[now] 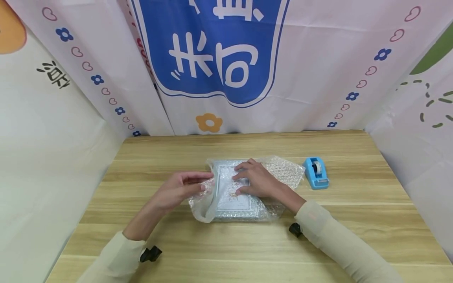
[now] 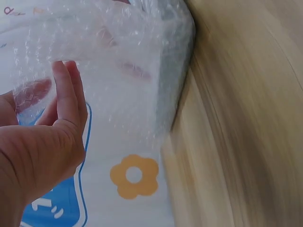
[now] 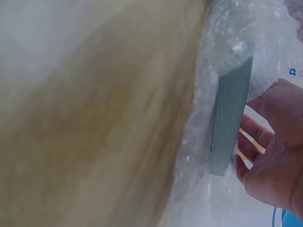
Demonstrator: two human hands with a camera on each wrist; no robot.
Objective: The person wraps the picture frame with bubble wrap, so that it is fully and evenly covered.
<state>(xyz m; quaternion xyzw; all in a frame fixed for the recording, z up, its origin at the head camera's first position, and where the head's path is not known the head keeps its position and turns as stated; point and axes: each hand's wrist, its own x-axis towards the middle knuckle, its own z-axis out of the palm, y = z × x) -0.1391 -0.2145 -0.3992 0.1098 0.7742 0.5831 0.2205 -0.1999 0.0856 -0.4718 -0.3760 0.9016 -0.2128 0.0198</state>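
A flat picture frame (image 1: 226,202) with a pale face lies on the table, partly covered by clear bubble wrap (image 1: 288,171). Its grey-green side (image 3: 232,113) shows bare in the right wrist view. My left hand (image 1: 175,192) holds a raised flap of the wrap at the frame's left side. In the left wrist view, the thumb shows through the bubble wrap (image 2: 118,80), with the fingers on the other side. My right hand (image 1: 260,180) rests on the frame's face, its fingers spread and slightly bent. Part of the frame is hidden under that hand.
A blue tape dispenser (image 1: 316,173) holding a roll of tape stands right of the bubble wrap. The wood-grain table (image 1: 219,251) meets a printed cloth backdrop (image 1: 304,78) at its far edge. White cloth walls flank both sides.
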